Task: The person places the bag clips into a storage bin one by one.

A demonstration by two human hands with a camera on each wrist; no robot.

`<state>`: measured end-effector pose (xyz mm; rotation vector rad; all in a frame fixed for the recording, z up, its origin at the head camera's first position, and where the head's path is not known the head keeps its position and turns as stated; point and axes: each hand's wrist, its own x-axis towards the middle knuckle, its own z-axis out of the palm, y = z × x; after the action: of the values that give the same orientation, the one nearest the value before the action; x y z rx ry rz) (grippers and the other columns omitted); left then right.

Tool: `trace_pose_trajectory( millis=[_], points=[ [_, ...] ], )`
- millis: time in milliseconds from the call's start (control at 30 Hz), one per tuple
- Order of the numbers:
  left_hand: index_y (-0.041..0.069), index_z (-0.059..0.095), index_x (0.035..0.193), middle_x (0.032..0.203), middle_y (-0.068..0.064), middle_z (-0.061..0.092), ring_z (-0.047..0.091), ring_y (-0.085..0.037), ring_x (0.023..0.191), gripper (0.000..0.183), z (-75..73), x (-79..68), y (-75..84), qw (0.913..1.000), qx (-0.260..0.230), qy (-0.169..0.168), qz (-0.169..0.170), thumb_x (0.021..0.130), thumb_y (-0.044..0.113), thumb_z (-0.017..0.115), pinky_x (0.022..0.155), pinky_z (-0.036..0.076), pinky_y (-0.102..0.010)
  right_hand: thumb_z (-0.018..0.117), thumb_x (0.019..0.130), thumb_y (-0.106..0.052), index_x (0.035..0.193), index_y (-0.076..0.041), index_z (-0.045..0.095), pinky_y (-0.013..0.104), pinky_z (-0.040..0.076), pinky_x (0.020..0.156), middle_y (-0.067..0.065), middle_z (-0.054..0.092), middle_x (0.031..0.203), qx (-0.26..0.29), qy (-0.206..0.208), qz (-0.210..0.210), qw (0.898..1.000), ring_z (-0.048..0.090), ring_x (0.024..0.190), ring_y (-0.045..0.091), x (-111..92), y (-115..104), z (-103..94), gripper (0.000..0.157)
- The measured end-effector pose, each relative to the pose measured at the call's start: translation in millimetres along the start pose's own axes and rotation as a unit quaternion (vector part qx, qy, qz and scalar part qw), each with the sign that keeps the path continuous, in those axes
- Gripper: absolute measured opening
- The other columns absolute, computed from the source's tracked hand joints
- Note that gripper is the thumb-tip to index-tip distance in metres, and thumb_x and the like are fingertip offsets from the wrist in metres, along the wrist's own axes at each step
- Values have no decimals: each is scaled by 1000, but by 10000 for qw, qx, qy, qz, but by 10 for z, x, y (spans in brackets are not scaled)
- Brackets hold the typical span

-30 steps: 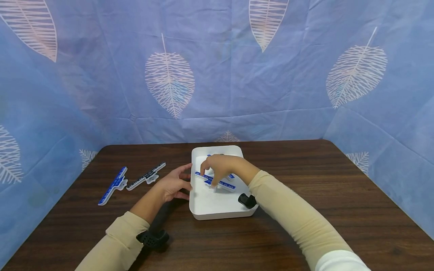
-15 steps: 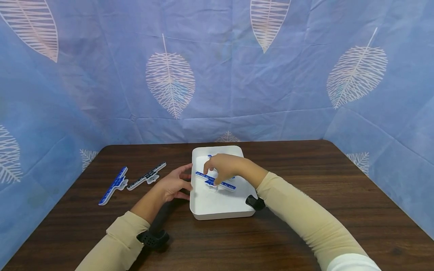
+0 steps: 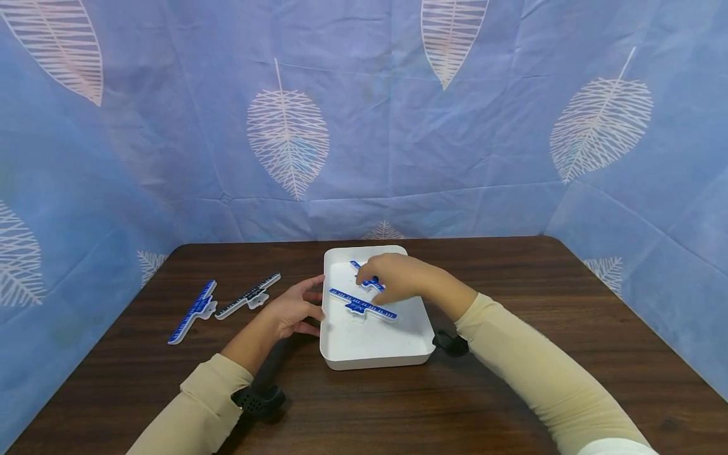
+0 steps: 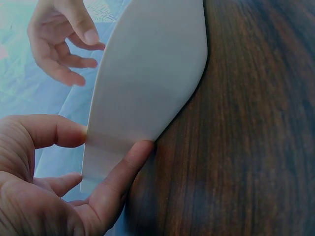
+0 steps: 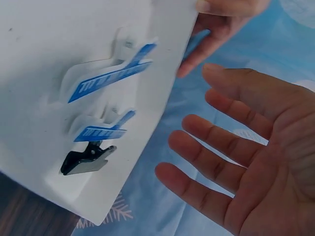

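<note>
Hovering over the white tray (image 3: 370, 346), your right hand (image 3: 398, 277) is released.
Your left hand (image 3: 291, 309) touches its left edge, fingers extended; a blue clip (image 3: 362, 307) lies mid-tray, a second blue clip (image 5: 98, 133) and a black clip (image 5: 88, 161) toward the far edge, two outer clips (image 3: 192, 313) near the table's (image 3: 540, 284) left edge.

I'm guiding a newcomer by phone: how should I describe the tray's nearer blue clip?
On the brown table, find the white tray with the left hand at its side. Inside, a long blue clip lies aslant near the middle. It lies nearer the person than the other blue clip, which the right hand partly hides in the head view.
</note>
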<state>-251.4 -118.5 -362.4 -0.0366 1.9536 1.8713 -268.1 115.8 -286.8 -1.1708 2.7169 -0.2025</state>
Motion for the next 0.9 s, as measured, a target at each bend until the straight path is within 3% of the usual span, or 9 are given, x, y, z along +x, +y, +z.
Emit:
trace_pose_trajectory(
  millis=[433, 600, 900],
  points=[
    [15, 26, 154, 143, -25, 35, 53, -42, 112, 93, -8, 0, -7, 10000, 4, -36, 66, 75, -20, 60, 77, 54, -56, 76, 85, -19, 121, -13, 68, 34, 50, 78, 2, 64, 116, 116, 723, -23, 9973, 58, 88, 13, -330, 74, -19, 37],
    [13, 27, 154, 143, -26, 36, 54, -43, 112, 91, 16, -7, -11, 9999, 78, 41, 140, 75, -20, 60, 77, 54, -56, 75, 85, -18, 120, -11, 68, 36, 52, 80, 3, 64, 121, 202, 1116, 32, 9935, 61, 92, 16, -457, 160, 4, 36],
    [10, 33, 151, 139, -25, 42, 55, -42, 112, 81, 58, -30, -28, 9988, 367, 265, 177, 80, -16, 62, 79, 55, -53, 74, 85, -14, 116, -6, 67, 39, 50, 75, 7, 65, 112, 290, 1689, 96, 9852, 61, 90, 23, -670, 323, 89, 33]
  ],
)
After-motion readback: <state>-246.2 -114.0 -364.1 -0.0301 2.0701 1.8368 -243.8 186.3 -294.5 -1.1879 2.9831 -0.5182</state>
